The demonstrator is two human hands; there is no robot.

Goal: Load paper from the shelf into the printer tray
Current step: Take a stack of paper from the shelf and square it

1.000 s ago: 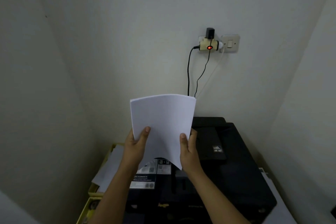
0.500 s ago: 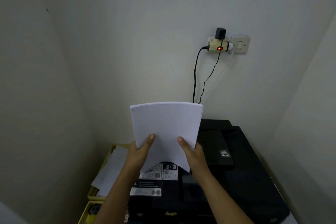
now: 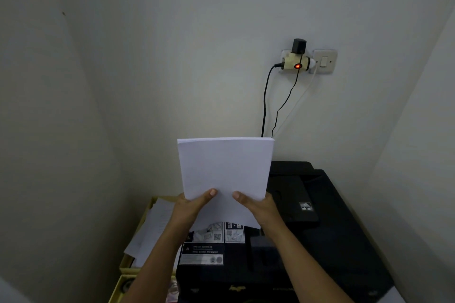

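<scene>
The black printer point(image 3: 320, 229) sits against the wall. Above its left part, a white paper stack point(image 3: 225, 174) is held upright. The left hand point(image 3: 190, 206) and the right hand point(image 3: 258, 206) each pinch its lower edge, thumbs on the front. Left of the printer lie loose sheets point(image 3: 152, 229) in a yellow box point(image 3: 128, 265). The printer's warning label point(image 3: 202, 253) has print too small to read.

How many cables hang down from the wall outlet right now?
3: a thick black cable on the left, a thin black cable in the middle, a white cable on the right. All drop behind the paper and printer.
</scene>
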